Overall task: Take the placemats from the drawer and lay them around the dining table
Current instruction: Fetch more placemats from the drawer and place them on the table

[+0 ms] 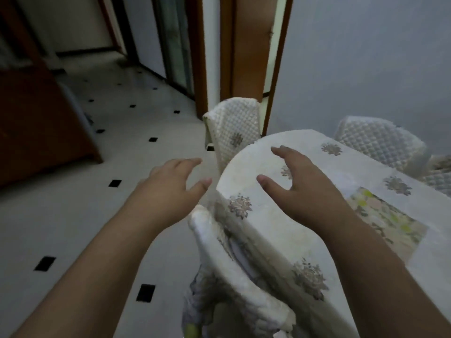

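The dining table fills the right half of the view, under a cream cloth with grey flower motifs. One floral placemat with green and pink print lies flat on it at the right, part of it behind my right forearm. My right hand hovers over the table's rounded end, fingers spread and relaxed, holding nothing. My left hand is stretched out over the floor just left of the table's edge, also empty with loose fingers. No drawer is in view.
Quilted white chair covers stand around the table: one chair at the far end, one chair right below my hands, another chair at the back right. A dark wooden cabinet stands at the left on the white tiled floor. A doorway is ahead.
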